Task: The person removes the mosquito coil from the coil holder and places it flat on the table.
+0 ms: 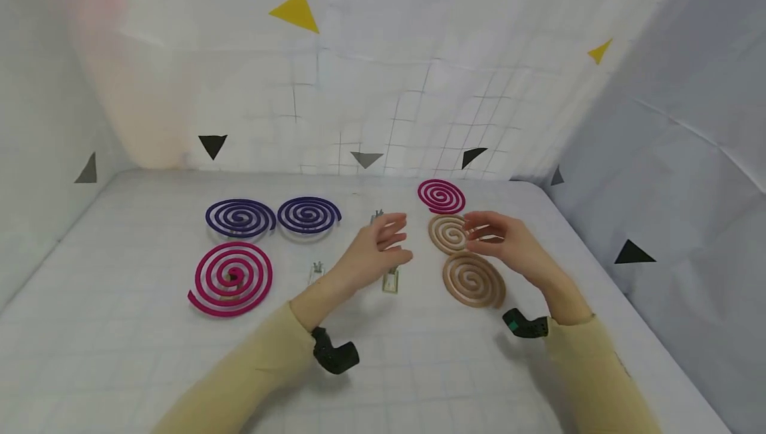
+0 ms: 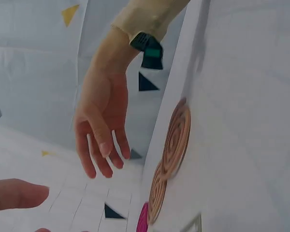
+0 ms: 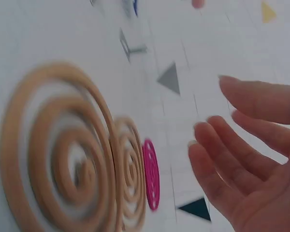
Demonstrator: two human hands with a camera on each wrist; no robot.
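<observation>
My left hand (image 1: 374,251) hovers over the middle of the table, fingers loosely bent and holding nothing. Under and beside it are small metal coil stands (image 1: 390,281), partly hidden by the hand and forearm. My right hand (image 1: 509,241) hangs in the air at the right, relaxed and empty, nearest to two tan mosquito coils (image 1: 473,280). In the right wrist view its thumb and fingers are apart, beside the tan coils (image 3: 53,104). A magenta coil (image 1: 441,196) lies just behind the tan ones.
Two dark blue coils (image 1: 241,218) sit side by side at the back left. In front of them a larger magenta coil (image 1: 230,279) rests over a stand. White sheet walls (image 1: 419,55) with triangle stickers enclose the white table (image 1: 419,367) at the back and sides.
</observation>
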